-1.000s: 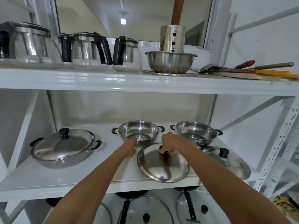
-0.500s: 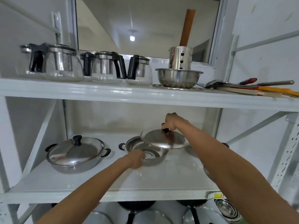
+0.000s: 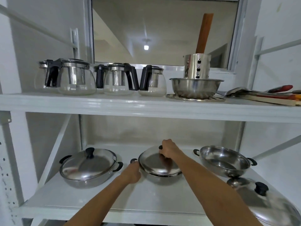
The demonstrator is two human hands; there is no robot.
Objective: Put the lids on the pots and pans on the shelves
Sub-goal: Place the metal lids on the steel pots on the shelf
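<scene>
Three steel pots stand on the middle shelf (image 3: 97,201). The left pot (image 3: 84,178) wears its lid (image 3: 88,163) with a black knob. On the middle pot (image 3: 162,177) lies a steel lid (image 3: 154,163), and my right hand (image 3: 168,150) grips its black knob from above. My left hand (image 3: 132,172) holds the middle pot's rim beside its left black handle. The right pot (image 3: 225,162) stands uncovered. A loose lid (image 3: 275,207) with a black knob lies at the shelf's front right.
The upper shelf (image 3: 146,108) carries several glass teapots (image 3: 76,79), a steel bowl (image 3: 195,88) on a trivet, a utensil holder (image 3: 197,66) with a wooden stick, and utensils on a board (image 3: 268,95). White uprights frame the shelves.
My right hand carried the lid from the shelf's front up over the middle pot and lowered it onto the rim. My left hand stayed at the pot's left side.
</scene>
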